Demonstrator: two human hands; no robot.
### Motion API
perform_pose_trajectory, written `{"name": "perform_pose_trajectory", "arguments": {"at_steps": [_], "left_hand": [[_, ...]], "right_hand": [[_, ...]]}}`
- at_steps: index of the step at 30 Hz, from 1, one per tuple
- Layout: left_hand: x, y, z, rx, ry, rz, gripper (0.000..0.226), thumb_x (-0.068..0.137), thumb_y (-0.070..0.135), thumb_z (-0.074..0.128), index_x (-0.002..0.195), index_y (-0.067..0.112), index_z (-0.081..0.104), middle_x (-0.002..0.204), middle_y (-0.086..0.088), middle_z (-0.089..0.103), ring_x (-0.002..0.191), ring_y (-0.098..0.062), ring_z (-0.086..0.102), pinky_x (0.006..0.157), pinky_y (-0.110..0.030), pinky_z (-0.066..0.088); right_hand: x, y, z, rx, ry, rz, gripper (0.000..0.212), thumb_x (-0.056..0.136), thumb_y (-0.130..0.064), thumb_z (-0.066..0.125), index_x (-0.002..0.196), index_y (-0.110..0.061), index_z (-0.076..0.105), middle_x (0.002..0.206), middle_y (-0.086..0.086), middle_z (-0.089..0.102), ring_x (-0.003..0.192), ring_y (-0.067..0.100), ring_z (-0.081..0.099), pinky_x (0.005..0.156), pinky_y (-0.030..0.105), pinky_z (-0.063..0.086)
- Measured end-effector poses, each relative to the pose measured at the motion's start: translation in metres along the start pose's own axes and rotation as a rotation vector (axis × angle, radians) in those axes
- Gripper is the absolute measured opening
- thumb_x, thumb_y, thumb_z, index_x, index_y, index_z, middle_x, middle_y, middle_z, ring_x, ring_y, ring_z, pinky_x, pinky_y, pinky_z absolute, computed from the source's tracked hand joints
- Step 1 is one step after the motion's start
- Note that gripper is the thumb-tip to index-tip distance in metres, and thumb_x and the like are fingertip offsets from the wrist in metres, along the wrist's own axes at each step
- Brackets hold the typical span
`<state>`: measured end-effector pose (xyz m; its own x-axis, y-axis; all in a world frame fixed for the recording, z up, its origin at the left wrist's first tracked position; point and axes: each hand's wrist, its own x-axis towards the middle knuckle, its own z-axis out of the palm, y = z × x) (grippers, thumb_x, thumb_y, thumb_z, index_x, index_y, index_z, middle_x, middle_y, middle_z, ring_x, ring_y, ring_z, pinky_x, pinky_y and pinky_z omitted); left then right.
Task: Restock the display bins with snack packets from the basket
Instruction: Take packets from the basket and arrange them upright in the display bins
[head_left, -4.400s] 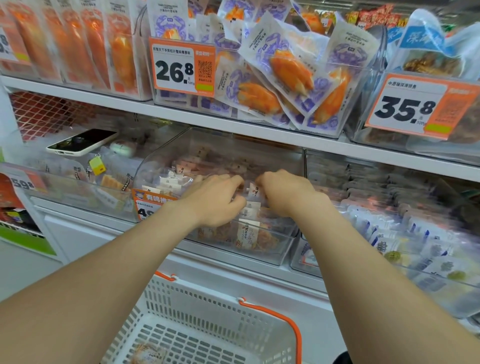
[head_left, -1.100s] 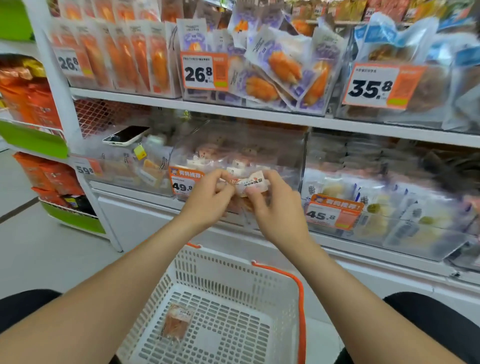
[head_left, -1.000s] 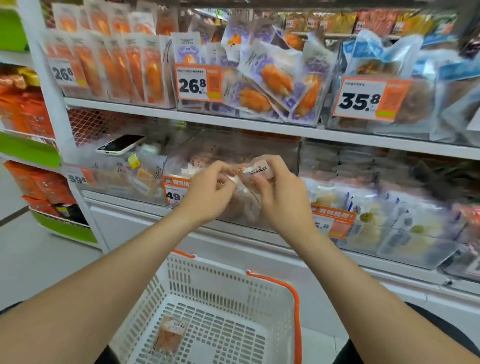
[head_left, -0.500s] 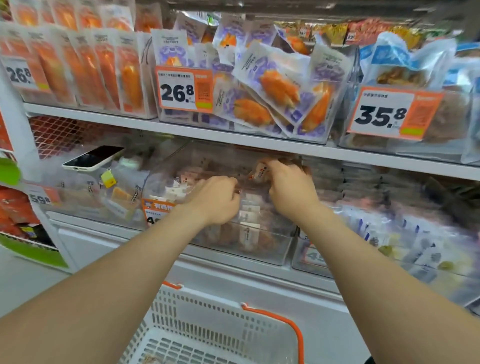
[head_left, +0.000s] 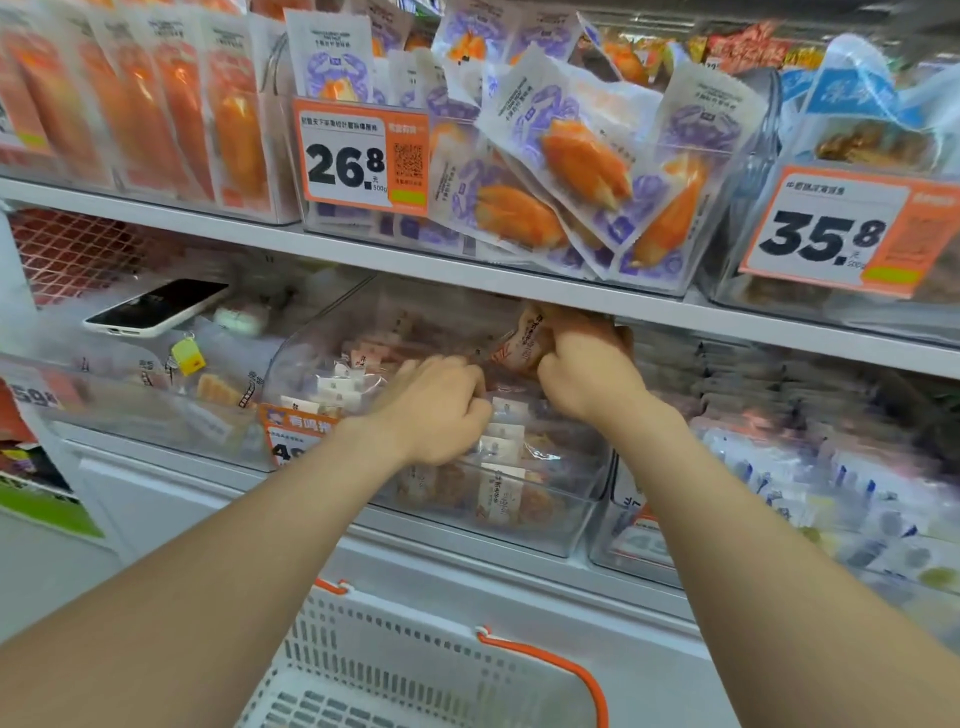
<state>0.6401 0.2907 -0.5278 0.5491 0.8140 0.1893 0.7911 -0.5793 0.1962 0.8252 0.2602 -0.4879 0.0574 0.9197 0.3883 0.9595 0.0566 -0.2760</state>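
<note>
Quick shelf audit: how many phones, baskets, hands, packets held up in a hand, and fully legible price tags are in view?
phone: 1
basket: 1
hands: 2, left hand and right hand
snack packet held up by the right hand: 1
legible price tags: 2, 26.8 tag and 35.8 tag
Total: 7

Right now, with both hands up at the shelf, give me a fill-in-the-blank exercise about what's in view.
The right hand holds a snack ____ over the clear bin.
The phone lies to the ____ of that bin.
The price tag in front of the purple packets reads ____.
The white basket has an ____ handle.
Missing words: packet, left, 26.8, orange.
</note>
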Motion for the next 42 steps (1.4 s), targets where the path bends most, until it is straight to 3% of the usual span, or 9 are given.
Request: {"name": "perform_pose_trajectory", "arguments": {"at_steps": [3,11,18,23,28,31,35,38,42], "left_hand": [[0.0,-0.002,0.001,-0.032,-0.002,0.003,0.029,0.081,0.042,0.031,0.095,0.03,0.053,0.11,0.0,0.063,0.108,-0.025,0.057,0.095,-0.041,0.041],[-0.002,-0.005,0.003,-0.103,0.009,-0.017,0.034,0.08,0.043,0.035,0.094,0.03,0.064,0.1,0.004,0.065,0.096,-0.025,0.063,0.089,-0.041,0.052],[-0.006,-0.006,0.002,-0.123,0.024,-0.01,0.035,0.086,0.038,0.04,0.098,0.028,0.072,0.082,0.009,0.071,0.085,-0.023,0.065,0.08,-0.036,0.051],[-0.009,-0.009,0.003,-0.072,0.03,0.023,0.034,0.092,0.038,0.035,0.076,0.024,0.062,0.068,0.005,0.063,0.072,-0.024,0.061,0.073,-0.038,0.044],[-0.012,-0.01,0.004,-0.048,0.055,0.062,0.037,0.1,0.033,0.039,0.067,0.021,0.05,0.06,0.003,0.056,0.064,-0.024,0.057,0.069,-0.036,0.035],[-0.014,-0.011,0.004,-0.062,0.07,0.082,0.036,0.098,0.034,0.039,0.067,0.022,0.049,0.06,0.003,0.055,0.062,-0.022,0.056,0.067,-0.037,0.041],[-0.016,-0.008,0.007,0.017,0.098,0.099,0.028,0.101,0.036,0.034,0.083,0.024,0.052,0.08,0.002,0.063,0.078,-0.026,0.059,0.088,-0.042,0.046],[-0.017,-0.006,0.008,0.043,0.136,0.1,0.023,0.106,0.033,0.036,0.106,0.017,0.052,0.084,0.002,0.06,0.08,-0.027,0.055,0.099,-0.043,0.041],[-0.017,-0.006,0.006,0.046,0.106,0.121,0.038,0.107,0.034,0.034,0.142,0.021,0.04,0.087,-0.004,0.066,0.081,-0.035,0.062,0.079,-0.043,0.05]], "right_hand": [[-0.002,0.0,0.0,0.103,0.019,-0.042,0.055,0.074,-0.016,0.044,0.126,-0.032,0.053,0.129,0.007,0.059,0.121,0.036,0.051,0.108,0.051,0.04],[-0.005,0.005,0.006,0.108,0.04,-0.097,0.045,0.092,-0.019,0.048,0.136,-0.032,0.046,0.131,0.007,0.06,0.119,0.036,0.055,0.105,0.05,0.045],[-0.013,0.003,0.003,0.211,0.105,-0.167,0.026,0.105,-0.027,0.045,0.128,-0.021,0.055,0.119,0.006,0.068,0.109,0.034,0.062,0.092,0.049,0.053],[-0.021,-0.001,0.001,0.252,0.149,-0.23,0.03,0.105,-0.021,0.049,0.135,-0.025,0.052,0.117,0.006,0.07,0.106,0.036,0.065,0.086,0.049,0.055],[-0.016,-0.005,0.0,-0.096,-0.253,-0.096,0.052,0.094,-0.008,0.05,0.139,-0.034,0.044,0.113,0.01,0.067,0.096,0.035,0.061,0.078,0.042,0.053],[-0.015,-0.011,0.0,-0.274,-0.317,-0.045,0.052,0.095,-0.004,0.051,0.14,-0.03,0.048,0.115,0.009,0.065,0.096,0.033,0.06,0.075,0.04,0.045],[-0.013,-0.022,0.0,-0.353,-0.327,-0.016,0.033,0.094,0.002,0.055,0.12,-0.017,0.061,0.099,0.006,0.057,0.088,0.032,0.059,0.074,0.04,0.047],[-0.016,-0.026,-0.001,-0.345,-0.476,-0.033,0.021,0.095,0.002,0.057,0.1,-0.017,0.049,0.1,0.009,0.057,0.08,0.028,0.054,0.073,0.039,0.049],[-0.018,-0.021,0.001,-0.265,-0.391,-0.048,0.028,0.092,0.002,0.057,0.11,-0.015,0.045,0.093,0.007,0.051,0.08,0.029,0.056,0.068,0.04,0.049]]}}
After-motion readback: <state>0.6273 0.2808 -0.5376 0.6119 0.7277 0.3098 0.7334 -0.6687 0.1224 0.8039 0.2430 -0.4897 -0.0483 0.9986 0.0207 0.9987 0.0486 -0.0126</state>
